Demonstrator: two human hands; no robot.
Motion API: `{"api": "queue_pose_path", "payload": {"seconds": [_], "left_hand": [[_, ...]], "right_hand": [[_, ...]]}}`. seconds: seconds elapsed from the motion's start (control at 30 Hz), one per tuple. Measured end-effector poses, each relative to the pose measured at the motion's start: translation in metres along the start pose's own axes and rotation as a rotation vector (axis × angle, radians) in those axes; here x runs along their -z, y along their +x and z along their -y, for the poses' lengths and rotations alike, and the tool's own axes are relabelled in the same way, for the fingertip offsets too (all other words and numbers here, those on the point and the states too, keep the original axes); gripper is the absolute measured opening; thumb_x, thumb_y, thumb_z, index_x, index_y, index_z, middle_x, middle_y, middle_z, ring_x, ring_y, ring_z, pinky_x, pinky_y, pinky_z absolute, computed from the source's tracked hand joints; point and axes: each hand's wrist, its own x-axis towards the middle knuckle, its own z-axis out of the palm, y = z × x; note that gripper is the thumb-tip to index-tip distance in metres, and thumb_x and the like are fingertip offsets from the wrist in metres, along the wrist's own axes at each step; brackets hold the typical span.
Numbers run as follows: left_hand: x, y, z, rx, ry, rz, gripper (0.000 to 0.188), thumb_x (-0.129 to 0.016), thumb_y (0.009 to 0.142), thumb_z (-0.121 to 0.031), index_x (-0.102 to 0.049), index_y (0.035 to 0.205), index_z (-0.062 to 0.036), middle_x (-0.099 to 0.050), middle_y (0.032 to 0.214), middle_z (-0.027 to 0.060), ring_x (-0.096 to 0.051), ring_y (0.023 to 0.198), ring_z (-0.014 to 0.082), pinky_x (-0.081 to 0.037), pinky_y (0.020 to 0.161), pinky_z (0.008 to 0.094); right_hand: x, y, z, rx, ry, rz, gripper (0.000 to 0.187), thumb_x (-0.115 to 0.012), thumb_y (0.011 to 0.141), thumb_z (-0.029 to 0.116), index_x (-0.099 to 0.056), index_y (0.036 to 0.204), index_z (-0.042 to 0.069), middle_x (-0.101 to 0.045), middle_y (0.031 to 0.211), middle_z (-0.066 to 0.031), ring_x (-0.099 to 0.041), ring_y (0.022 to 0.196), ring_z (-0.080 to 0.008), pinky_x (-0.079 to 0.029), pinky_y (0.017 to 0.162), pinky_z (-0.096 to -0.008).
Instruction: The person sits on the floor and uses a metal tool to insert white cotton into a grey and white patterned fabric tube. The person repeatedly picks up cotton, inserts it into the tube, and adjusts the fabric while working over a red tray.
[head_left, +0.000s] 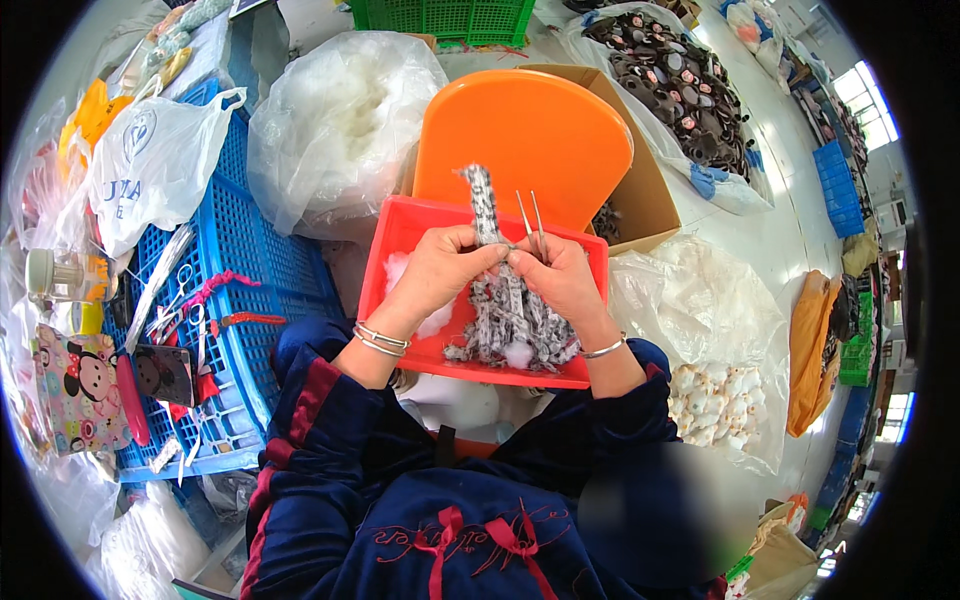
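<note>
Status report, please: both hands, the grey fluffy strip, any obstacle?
Left hand, right hand: fingertips on grey fluffy strip, above red tray. Right also holds tweezers. Grey pieces, white stuffing below; nothing visibly blocking.

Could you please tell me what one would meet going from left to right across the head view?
Cartoon-print item, blue crate, left hand, right hand, clear bag of white pieces, orange-brown cloth.

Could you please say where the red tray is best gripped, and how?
Probably the rim of the red tray, at its left and right walls, coming from both sides: those walls stand raised, while fuzzy gray pieces lie inside and an orange chair sits beyond the far edge.
</note>
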Motion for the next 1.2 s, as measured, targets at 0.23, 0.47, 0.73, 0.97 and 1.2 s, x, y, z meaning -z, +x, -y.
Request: {"api": "queue_pose_path", "payload": {"seconds": [0.23,0.47,0.73,0.97,1.2], "left_hand": [[0.003,-0.003,-0.019,0.047,-0.078,-0.125,0.015,-0.067,0.091,-0.016,-0.07,0.092,-0.0009,-0.068,0.077,0.0024,-0.059,0.067,0.0062,-0.047,0.063,0.0208],[0.008,0.001,-0.013,-0.037,-0.021,-0.217,0.014,-0.066,0.091,-0.015,-0.069,0.09,-0.0015,-0.068,0.076,0.0029,-0.058,0.065,0.0063,-0.046,0.061,0.0207],[0.01,0.002,-0.011,0.009,-0.016,-0.167,0.016,-0.065,0.092,-0.016,-0.069,0.092,-0.0013,-0.07,0.077,0.0047,-0.059,0.064,0.0062,-0.046,0.06,0.0202],[0.011,0.0,-0.015,0.028,-0.044,-0.134,0.017,-0.064,0.092,-0.017,-0.069,0.094,-0.001,-0.07,0.077,0.0051,-0.06,0.065,0.0063,-0.046,0.061,0.0203],[0.008,-0.003,-0.022,0.075,-0.031,-0.144,0.017,-0.064,0.092,-0.015,-0.069,0.095,0.0007,-0.07,0.08,0.0062,-0.062,0.067,0.0081,-0.047,0.063,0.0213]], "right_hand": [[0.024,-0.003,-0.003,0.058,-0.159,0.031,0.016,-0.056,0.097,0.017,-0.056,0.097,0.001,-0.058,0.076,-0.0011,-0.051,0.068,-0.0062,-0.042,0.062,-0.0235],[0.023,-0.009,-0.006,0.149,-0.256,-0.01,0.01,-0.063,0.092,0.008,-0.06,0.096,-0.001,-0.059,0.078,0.0015,-0.05,0.068,-0.0033,-0.041,0.06,-0.0209],[0.023,-0.009,0.0,0.197,-0.333,-0.025,0.01,-0.065,0.091,0.007,-0.061,0.094,-0.002,-0.058,0.075,0.0021,-0.049,0.066,-0.0031,-0.04,0.057,-0.0206],[0.023,-0.01,0.004,0.241,-0.392,-0.023,0.009,-0.065,0.091,0.007,-0.062,0.091,-0.002,-0.057,0.072,0.0013,-0.048,0.065,-0.004,-0.039,0.057,-0.0213],[0.023,-0.013,0.01,0.255,-0.413,-0.013,0.008,-0.066,0.089,0.005,-0.062,0.091,-0.002,-0.059,0.073,0.0,-0.051,0.066,-0.0046,-0.041,0.057,-0.0221]]}}
